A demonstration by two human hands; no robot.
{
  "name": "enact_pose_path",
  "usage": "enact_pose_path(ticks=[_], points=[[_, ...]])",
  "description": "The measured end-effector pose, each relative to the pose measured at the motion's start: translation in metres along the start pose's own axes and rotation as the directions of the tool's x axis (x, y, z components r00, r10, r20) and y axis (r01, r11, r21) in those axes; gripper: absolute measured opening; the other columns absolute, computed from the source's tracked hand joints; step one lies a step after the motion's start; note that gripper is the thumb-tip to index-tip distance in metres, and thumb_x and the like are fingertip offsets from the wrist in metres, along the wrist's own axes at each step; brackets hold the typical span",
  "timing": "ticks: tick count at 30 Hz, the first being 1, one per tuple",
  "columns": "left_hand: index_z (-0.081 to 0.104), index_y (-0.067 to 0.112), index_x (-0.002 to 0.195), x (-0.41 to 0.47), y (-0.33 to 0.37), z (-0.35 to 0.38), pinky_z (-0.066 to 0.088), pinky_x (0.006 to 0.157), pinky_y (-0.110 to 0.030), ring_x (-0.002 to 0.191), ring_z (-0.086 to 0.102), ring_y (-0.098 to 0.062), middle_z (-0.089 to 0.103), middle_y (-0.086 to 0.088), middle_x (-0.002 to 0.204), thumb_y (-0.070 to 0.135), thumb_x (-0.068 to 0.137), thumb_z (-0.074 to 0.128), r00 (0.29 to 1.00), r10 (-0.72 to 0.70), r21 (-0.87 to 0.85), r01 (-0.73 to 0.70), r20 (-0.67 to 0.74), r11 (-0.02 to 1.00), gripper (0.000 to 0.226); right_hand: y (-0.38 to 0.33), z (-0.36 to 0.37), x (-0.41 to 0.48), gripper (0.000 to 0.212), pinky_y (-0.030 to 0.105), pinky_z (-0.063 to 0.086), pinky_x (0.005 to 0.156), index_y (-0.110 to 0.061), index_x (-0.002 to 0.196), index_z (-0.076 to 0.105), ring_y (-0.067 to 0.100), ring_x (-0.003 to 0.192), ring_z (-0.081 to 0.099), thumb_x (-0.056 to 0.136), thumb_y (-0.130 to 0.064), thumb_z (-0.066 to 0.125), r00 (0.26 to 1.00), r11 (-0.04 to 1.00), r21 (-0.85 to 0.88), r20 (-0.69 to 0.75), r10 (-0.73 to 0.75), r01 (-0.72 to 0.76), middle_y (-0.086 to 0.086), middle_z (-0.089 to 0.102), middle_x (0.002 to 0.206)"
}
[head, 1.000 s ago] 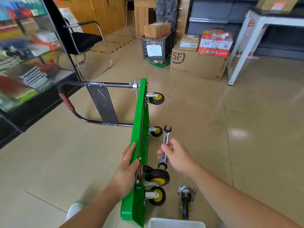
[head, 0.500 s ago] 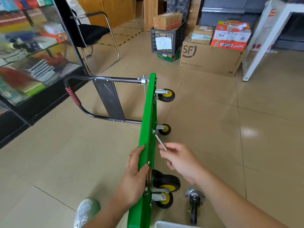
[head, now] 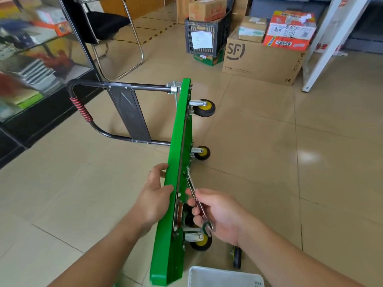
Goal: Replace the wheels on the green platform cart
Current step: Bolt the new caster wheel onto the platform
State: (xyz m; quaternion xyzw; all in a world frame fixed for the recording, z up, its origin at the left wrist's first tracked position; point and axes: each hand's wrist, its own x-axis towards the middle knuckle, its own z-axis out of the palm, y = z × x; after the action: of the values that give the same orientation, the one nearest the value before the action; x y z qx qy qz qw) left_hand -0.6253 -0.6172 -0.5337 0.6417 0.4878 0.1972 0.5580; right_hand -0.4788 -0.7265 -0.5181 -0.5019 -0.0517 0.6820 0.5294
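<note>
Swung in from where it stood clear a second ago, the wrench [head: 196,198] now lies slanted against the underside of the green platform cart [head: 176,162], its far end touching the deck just nearer than the lower far wheel [head: 202,153]. The right hand [head: 220,214] grasps the wrench by its shaft, fingers curled round it, and the tool's open near end sticks out below the palm. The left hand [head: 154,195] clasps the cart's upper edge, thumb laid over the rim and fingers on the left face of the deck.

The cart stands on its long edge on the tiled floor [head: 259,152], wheels pointing right, and its black handle [head: 122,88] sticks out to the left at the far end. An upper far wheel [head: 204,108] and a near wheel [head: 201,242] have yellow hubs; another near wheel is mostly hidden behind the right hand. A loose caster [head: 237,258] lies on the floor just right of the near wheels, beside a white basket [head: 223,276] at the near edge. A cardboard box [head: 261,59] and a dark crate [head: 207,23] sit far off.
</note>
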Motion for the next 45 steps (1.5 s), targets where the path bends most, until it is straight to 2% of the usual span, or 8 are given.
enact_pose_path(ticks=[8, 14, 21, 26, 32, 34, 40, 45], points=[[0.041, 0.042, 0.136, -0.004, 0.005, -0.004, 0.05, 0.056, -0.016, 0.092, 0.067, -0.014, 0.051, 0.011, 0.127, 0.009, 0.101, 0.048, 0.999, -0.025, 0.002, 0.025, 0.026, 1.0, 0.049, 0.003, 0.011, 0.002, 0.008, 0.036, 0.059, 0.06, 0.0, 0.108, 0.053, 0.026, 0.067, 0.07, 0.104, -0.006, 0.05, 1.0, 1.0, -0.02, 0.016, -0.017, 0.017, 0.014, 0.072, 0.08], [0.041, 0.044, 0.135, -0.003, 0.006, -0.005, 0.063, 0.072, -0.043, 0.087, 0.071, -0.022, 0.051, 0.012, 0.126, 0.009, 0.102, 0.049, 0.999, -0.027, -0.021, 0.028, 0.042, 0.999, 0.049, -0.013, 0.012, 0.018, 0.009, 0.032, 0.056, 0.057, -0.003, 0.105, 0.056, 0.018, 0.061, 0.061, 0.102, -0.011, 0.056, 0.983, 0.986, 0.016, -0.089, -0.163, 0.165, 0.01, 0.062, 0.078], [0.041, 0.045, 0.134, -0.004, 0.005, -0.006, 0.062, 0.066, -0.035, 0.078, 0.071, -0.016, 0.052, 0.013, 0.125, 0.009, 0.103, 0.049, 0.998, -0.007, -0.052, 0.01, 0.058, 0.999, 0.048, -0.03, 0.019, 0.05, 0.013, 0.026, 0.052, 0.051, -0.006, 0.099, 0.059, 0.012, 0.053, 0.056, 0.102, -0.018, 0.06, 0.943, 0.964, -0.042, -0.199, -0.266, 0.263, 0.004, 0.057, 0.073], [0.042, 0.041, 0.137, -0.004, 0.006, -0.008, 0.061, 0.074, -0.053, 0.086, 0.071, -0.03, 0.054, 0.01, 0.126, 0.008, 0.103, 0.05, 0.997, -0.008, -0.06, 0.013, 0.08, 0.998, 0.048, -0.033, 0.023, 0.07, 0.017, 0.034, 0.06, 0.073, -0.003, 0.106, 0.064, 0.015, 0.067, 0.061, 0.104, -0.018, 0.055, 0.938, 0.955, -0.044, -0.18, -0.297, 0.294, 0.002, 0.057, 0.075], [0.042, 0.042, 0.136, -0.002, 0.008, -0.008, 0.061, 0.073, -0.053, 0.086, 0.072, -0.029, 0.053, 0.009, 0.125, 0.009, 0.103, 0.051, 0.995, -0.02, -0.056, 0.025, 0.099, 0.998, 0.048, -0.032, 0.023, 0.074, 0.018, 0.036, 0.054, 0.09, -0.017, 0.109, 0.068, 0.018, 0.105, 0.063, 0.106, -0.018, 0.051, 0.932, 0.944, -0.127, -0.167, -0.323, 0.305, 0.002, 0.065, 0.106], [0.042, 0.043, 0.134, -0.003, 0.008, -0.008, 0.061, 0.073, -0.053, 0.085, 0.071, -0.029, 0.053, 0.01, 0.125, 0.01, 0.103, 0.051, 0.995, -0.021, -0.06, 0.027, 0.099, 0.998, 0.047, -0.03, 0.022, 0.074, 0.019, 0.035, 0.052, 0.088, -0.019, 0.11, 0.068, 0.018, 0.109, 0.061, 0.107, -0.018, 0.049, 0.936, 0.947, -0.101, -0.15, -0.319, 0.306, 0.0, 0.066, 0.109], [0.044, 0.043, 0.135, -0.007, 0.008, -0.008, 0.06, 0.076, -0.058, 0.09, 0.07, -0.036, 0.053, 0.009, 0.127, 0.01, 0.104, 0.049, 0.995, -0.015, -0.087, 0.024, 0.098, 0.996, 0.046, -0.027, 0.024, 0.075, 0.02, 0.029, 0.06, 0.069, -0.017, 0.111, 0.072, 0.013, 0.097, 0.07, 0.105, -0.017, 0.053, 0.943, 0.947, -0.058, -0.084, -0.321, 0.317, -0.004, 0.078, 0.098], [0.044, 0.045, 0.137, -0.011, 0.007, -0.01, 0.06, 0.078, -0.056, 0.093, 0.07, -0.034, 0.052, 0.009, 0.131, 0.016, 0.105, 0.05, 0.993, -0.004, -0.075, 0.013, 0.118, 0.997, 0.044, -0.024, 0.018, 0.077, 0.018, 0.044, 0.06, 0.09, -0.022, 0.111, 0.07, 0.009, 0.093, 0.072, 0.105, -0.021, 0.054, 0.934, 0.933, -0.159, -0.103, -0.341, 0.323, -0.008, 0.078, 0.097]])
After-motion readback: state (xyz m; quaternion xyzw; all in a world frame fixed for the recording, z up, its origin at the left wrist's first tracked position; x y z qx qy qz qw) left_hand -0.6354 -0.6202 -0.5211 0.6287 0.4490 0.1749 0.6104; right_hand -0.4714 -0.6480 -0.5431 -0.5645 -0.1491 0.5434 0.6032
